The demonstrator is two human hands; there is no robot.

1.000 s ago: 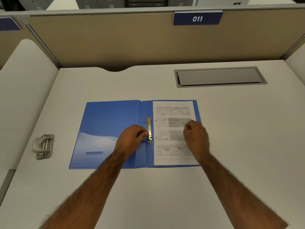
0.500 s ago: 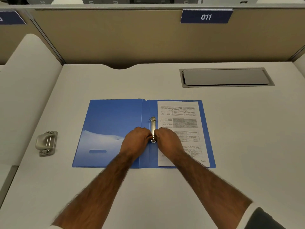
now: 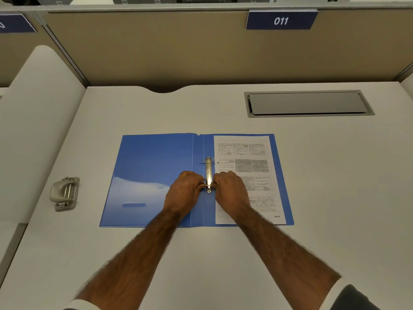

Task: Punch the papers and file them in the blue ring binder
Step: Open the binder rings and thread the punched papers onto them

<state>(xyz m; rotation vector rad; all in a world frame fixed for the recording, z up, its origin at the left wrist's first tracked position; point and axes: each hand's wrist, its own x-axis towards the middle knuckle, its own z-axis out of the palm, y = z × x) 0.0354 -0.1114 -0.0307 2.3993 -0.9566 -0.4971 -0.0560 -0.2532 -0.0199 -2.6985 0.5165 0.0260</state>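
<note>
Both hands on the ring mechanism (image 3: 208,173) of the blue ring binder (image 3: 156,166).
Our left hand (image 3: 186,193) grips it from 9 o'clock, our right hand (image 3: 230,193) from 3 o'clock, fingers curled. The papers (image 3: 250,153) lie on the open binder's 3 o'clock cover; we see the hole punch (image 3: 64,193) well apart at 9 o'clock.

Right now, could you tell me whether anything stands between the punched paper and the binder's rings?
Only the rings. The paper lies in the blue ring binder, beside the ring mechanism, not threaded. The upper ring looks closed; the left hand and right hand pinch the mechanism's lower end, hiding that ring. Nothing else intervenes.
</note>
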